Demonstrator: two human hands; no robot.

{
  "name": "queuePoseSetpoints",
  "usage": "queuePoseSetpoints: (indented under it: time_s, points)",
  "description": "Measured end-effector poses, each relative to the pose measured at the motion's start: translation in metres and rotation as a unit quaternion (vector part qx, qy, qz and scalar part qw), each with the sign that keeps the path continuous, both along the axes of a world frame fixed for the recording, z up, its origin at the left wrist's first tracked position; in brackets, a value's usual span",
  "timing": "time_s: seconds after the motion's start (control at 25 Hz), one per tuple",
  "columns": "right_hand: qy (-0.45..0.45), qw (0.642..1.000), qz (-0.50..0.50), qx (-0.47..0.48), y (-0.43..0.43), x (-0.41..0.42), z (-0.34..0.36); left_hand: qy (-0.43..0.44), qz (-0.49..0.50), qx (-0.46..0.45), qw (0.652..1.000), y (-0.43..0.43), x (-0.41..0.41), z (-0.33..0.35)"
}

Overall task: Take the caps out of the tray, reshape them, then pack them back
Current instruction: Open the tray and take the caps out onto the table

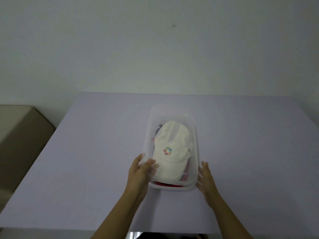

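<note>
A clear plastic tray (170, 110) stands in the middle of the lilac table. On top inside it lies a white cap (172, 144) with a coloured logo, brim toward me. Under it shows a red cap (168, 184) at the near end, and a dark cap (159, 127) peeks out at the far left. My left hand (139, 173) grips the tray's near left corner, thumb over the rim near the white brim. My right hand (205, 178) rests with straight fingers against the tray's near right wall.
The lilac table (86, 161) reaches to a pale wall behind. A beige box-like piece of furniture (20, 131) stands off the table's left side. The table's near edge runs just below my forearms.
</note>
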State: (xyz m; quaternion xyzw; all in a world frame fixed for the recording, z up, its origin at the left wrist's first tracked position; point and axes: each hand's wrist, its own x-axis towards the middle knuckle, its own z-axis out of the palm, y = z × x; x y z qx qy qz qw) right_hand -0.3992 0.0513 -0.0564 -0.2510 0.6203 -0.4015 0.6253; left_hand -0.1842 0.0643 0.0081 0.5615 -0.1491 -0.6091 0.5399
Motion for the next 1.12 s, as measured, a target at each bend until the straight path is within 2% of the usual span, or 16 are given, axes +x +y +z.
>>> queuePoseSetpoints:
  time_s: [0.12, 0.24, 0.4, 0.64, 0.68, 0.76, 0.84, 0.88, 1.04, 1.12]
  points:
    - [0.121, 0.989, 0.077, -0.032, 0.006, -0.001, -0.001, 0.031, 0.068, -0.034, 0.997, -0.009, 0.050, 0.007]
    - [0.235, 0.952, 0.179, -0.077, 0.009, 0.002, -0.003, 0.005, 0.093, -0.039, 0.995, -0.006, 0.118, 0.009]
    - [0.271, 0.943, 0.177, -0.075, 0.008, 0.006, -0.004, -0.031, 0.089, 0.015, 0.995, 0.012, 0.176, -0.010]
    - [0.290, 0.936, 0.175, -0.098, 0.010, 0.007, -0.008, -0.031, 0.053, 0.095, 0.994, -0.004, 0.177, -0.066]
    - [0.293, 0.935, 0.175, -0.098, 0.009, 0.007, -0.008, -0.052, 0.032, 0.102, 0.993, -0.007, 0.175, -0.074]
    - [0.294, 0.934, 0.177, -0.103, 0.009, 0.008, -0.008, -0.175, -0.042, 0.118, 0.977, -0.009, 0.172, -0.085]
    - [0.294, 0.933, 0.180, -0.107, 0.009, 0.008, -0.009, -0.318, -0.097, 0.130, 0.934, -0.007, 0.165, -0.089]
    - [0.294, 0.932, 0.183, -0.106, 0.009, 0.007, -0.009, -0.359, -0.104, 0.137, 0.917, -0.008, 0.163, -0.089]
    - [0.291, 0.930, 0.194, -0.114, 0.009, 0.006, -0.010, -0.448, -0.102, 0.196, 0.867, -0.014, 0.158, -0.094]
    - [0.288, 0.929, 0.199, -0.118, 0.008, 0.005, -0.011, -0.457, -0.102, 0.214, 0.857, -0.017, 0.156, -0.097]
